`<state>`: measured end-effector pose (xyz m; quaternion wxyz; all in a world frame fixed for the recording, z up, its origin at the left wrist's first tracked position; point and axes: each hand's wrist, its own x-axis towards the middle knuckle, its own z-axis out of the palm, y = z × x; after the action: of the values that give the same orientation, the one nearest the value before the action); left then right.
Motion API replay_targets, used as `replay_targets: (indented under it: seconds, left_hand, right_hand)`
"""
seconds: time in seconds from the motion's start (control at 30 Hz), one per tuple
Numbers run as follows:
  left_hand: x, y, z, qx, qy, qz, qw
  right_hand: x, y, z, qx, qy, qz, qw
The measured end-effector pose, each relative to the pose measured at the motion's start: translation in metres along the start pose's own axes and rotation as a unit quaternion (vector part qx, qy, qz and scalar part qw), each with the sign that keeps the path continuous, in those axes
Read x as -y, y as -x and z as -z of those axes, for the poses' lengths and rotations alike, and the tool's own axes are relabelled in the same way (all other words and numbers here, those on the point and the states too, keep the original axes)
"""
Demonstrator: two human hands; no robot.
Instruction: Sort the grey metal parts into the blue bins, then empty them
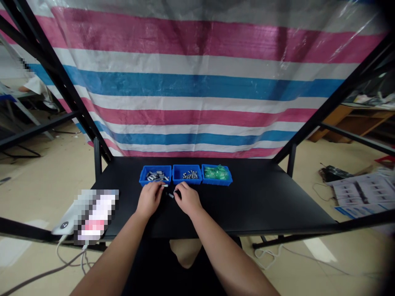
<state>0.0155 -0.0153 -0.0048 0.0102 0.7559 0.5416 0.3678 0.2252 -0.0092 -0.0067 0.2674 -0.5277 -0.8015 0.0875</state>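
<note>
Just below frame centre, the left hand (149,198) pinches a small pale piece (165,185); whether the right hand (188,198), fingers curled, grips anything, I cannot tell. Between them, a metallic piece (170,195); lower left, a pixelated screen (98,216), unreadable.

Small silvery cylinders (158,176) are showing metallic sheen; rectangular blue plastic trays (177,172) are looking smooth; pink-white-blue striped plastic sheeting (197,85) is gleaming glossily; flat black worktop (262,197) is appearing matt.
</note>
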Motion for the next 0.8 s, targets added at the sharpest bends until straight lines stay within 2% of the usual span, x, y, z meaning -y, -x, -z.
replay_targets:
  seconds: [0.07, 0.13, 0.27, 0.43, 0.5, 0.57, 0.67, 0.73, 0.8]
  left_hand:
    - [0.001, -0.006, 0.008, -0.071, -0.076, 0.051, 0.993]
    - [0.004, -0.014, 0.014, -0.110, -0.144, 0.104, 0.978]
    - [0.010, -0.022, 0.018, -0.072, -0.191, 0.112, 0.972]
    - [0.006, -0.006, 0.016, -0.074, -0.156, 0.082, 0.982]
    - [0.003, 0.002, 0.014, -0.037, -0.113, 0.056, 0.991]
    - [0.001, 0.007, 0.011, 0.027, -0.068, 0.026, 0.997]
    - [-0.001, 0.010, 0.006, 0.112, -0.043, -0.005, 0.993]
    - [0.000, 0.010, 0.004, 0.133, -0.045, 0.000, 0.990]
    - [0.001, 0.010, 0.003, 0.131, -0.043, 0.022, 0.990]
  right_hand:
    - [-0.001, 0.000, 0.000, 0.002, -0.008, 0.005, 1.000]
    - [-0.002, 0.000, -0.001, 0.009, -0.010, 0.009, 1.000]
    - [-0.002, 0.000, -0.001, 0.023, -0.002, -0.004, 1.000]
    - [-0.003, 0.001, 0.002, 0.022, -0.030, 0.038, 0.999]
    - [-0.004, 0.001, 0.003, 0.028, -0.042, 0.060, 0.997]
    - [-0.004, 0.001, 0.002, 0.029, -0.045, 0.063, 0.997]
    - [-0.005, 0.000, 0.000, 0.025, -0.039, 0.057, 0.997]
    - [-0.006, -0.001, 0.000, 0.011, -0.053, 0.062, 0.997]
    - [-0.009, -0.004, 0.001, -0.038, -0.092, 0.073, 0.992]
